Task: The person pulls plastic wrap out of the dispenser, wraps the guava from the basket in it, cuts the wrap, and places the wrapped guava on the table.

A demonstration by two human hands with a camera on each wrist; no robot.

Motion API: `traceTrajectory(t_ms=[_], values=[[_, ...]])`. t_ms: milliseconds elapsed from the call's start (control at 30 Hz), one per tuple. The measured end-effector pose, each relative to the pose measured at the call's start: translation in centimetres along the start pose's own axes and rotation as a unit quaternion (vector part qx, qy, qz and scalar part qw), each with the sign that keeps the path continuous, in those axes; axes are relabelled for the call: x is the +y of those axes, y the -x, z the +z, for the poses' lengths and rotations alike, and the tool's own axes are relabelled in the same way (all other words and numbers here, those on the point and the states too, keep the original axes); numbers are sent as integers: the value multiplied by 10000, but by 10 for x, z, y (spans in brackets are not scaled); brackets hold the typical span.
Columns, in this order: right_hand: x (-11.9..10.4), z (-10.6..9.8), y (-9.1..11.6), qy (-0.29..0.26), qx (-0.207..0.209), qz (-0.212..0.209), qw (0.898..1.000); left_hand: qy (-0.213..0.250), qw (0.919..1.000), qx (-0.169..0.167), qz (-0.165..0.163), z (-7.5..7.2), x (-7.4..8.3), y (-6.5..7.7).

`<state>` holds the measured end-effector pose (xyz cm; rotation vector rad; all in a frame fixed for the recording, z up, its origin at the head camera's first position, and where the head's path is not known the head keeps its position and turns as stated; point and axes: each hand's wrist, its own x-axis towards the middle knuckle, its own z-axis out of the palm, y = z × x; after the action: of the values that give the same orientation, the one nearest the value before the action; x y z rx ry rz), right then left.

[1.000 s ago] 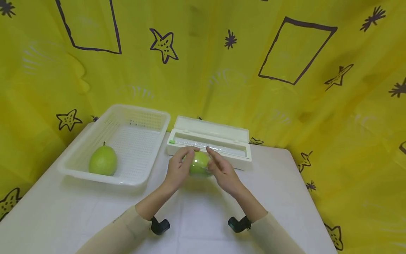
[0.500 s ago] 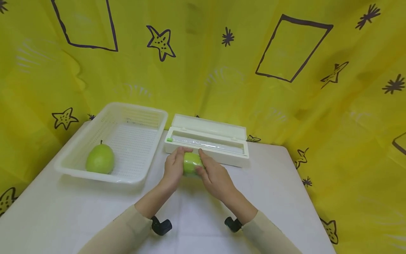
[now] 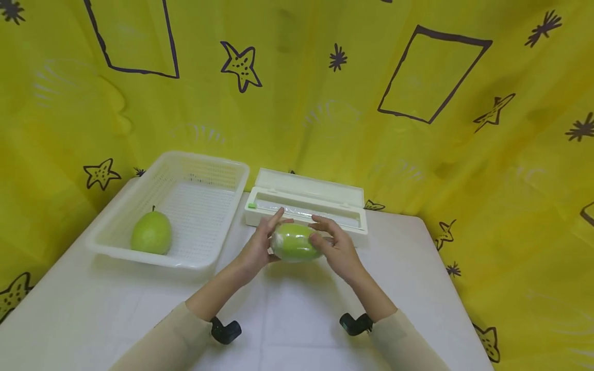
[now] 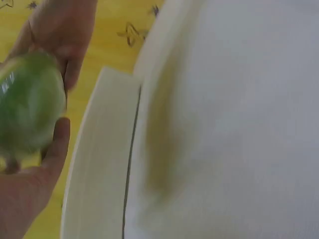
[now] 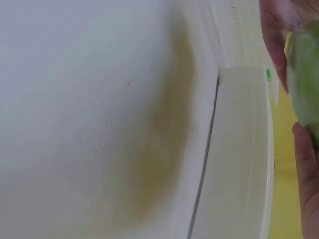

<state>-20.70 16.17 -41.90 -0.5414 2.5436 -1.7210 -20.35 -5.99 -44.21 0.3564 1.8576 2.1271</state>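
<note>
"The wrapped green fruit [image 3: 297, 246], where do you see it?"

"Up between the person's two hands, raised off the white cloth [image 3: 297, 319], with a soft shadow spread beneath. It's just this side of the long box [image 3: 361, 234], whose lid [image 3: 311, 186] is tipped back over what looks like a roll of clear film [image 3: 299, 211]."

"And which way does it lie?"

"On its side. The long axis runs across the body, from one hand to the other, near enough in line with the box. There's a whitish patch on the left end; bunched wrapping, I'd guess."

"How are they holding it?"

"The left hand [image 3: 254, 250] cups that end loosely, fingers spread fairly wide, one poking up past the fruit. The right hand [image 3: 342, 252] has the other end, thumb lapped over the near face and fingers round the far side."

"So which is nearer?"

"Neither, really; both are touching it. The right looks to me like the firmer hold."

"Is that another one over there?"

"Yes, a second fruit [image 3: 151, 233], stem up in the basket [image 3: 199, 211], off to the left and well apart from both hands."
</note>
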Motion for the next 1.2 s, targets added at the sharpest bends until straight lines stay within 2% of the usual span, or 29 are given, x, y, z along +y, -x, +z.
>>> traceTrajectory(t_ms=[33,100,167,233,300,367,500,567,633,700,767,833,867,900,1000,1067,1100,1200], values=[[2,-4,0,-337,26,176,9993,-123,9997,-190,39,-1,0,0],[5,-7,1,-744,108,388,9964,-566,9974,-313,319,0,0,1],[7,-6,3,-899,121,480,9947,-939,9928,-187,723,5,-1,1],[7,-4,6,-945,79,503,9942,-1171,9877,98,1035,12,0,0],[8,-3,9,-975,58,418,9943,-1410,9810,307,1295,16,1,-1],[8,-5,12,-938,70,272,9952,-1671,9749,359,1424,19,4,-3],[10,-13,16,-877,22,-99,9961,-2047,9680,-11,1448,18,12,-6],[12,-19,17,-855,-68,-252,9960,-2117,9682,-384,1279,17,18,-8],[15,-28,19,-845,-130,-380,9956,-2045,9713,-805,909,15,23,-10],[17,-40,20,-868,-169,-504,9948,-1681,9789,-1069,445,15,28,-14],[19,-52,21,-1017,-233,-630,9926,-1137,9868,-1154,16,17,28,-18],[20,-63,21,-1221,-413,-772,9886,-431,9909,-1182,-490,21,25,-21],[21,-67,21,-1316,-538,-836,9863,-61,9890,-1269,-752,24,22,-22],[21,-72,22,-1412,-671,-867,9839,268,9836,-1465,-1020,27,18,-23],[22,-81,24,-1540,-1014,-977,9780,1051,9560,-2115,-1741,38,8,-24],[22,-84,28,-1500,-974,-917,9796,1421,9437,-2283,-1928,45,2,-25],[23,-85,30,-1413,-847,-831,9828,1560,9425,-2245,-1920,47,0,-25],[25,-85,39,-1180,-215,-270,9924,1717,9539,-1736,-1743,54,-2,-26]])
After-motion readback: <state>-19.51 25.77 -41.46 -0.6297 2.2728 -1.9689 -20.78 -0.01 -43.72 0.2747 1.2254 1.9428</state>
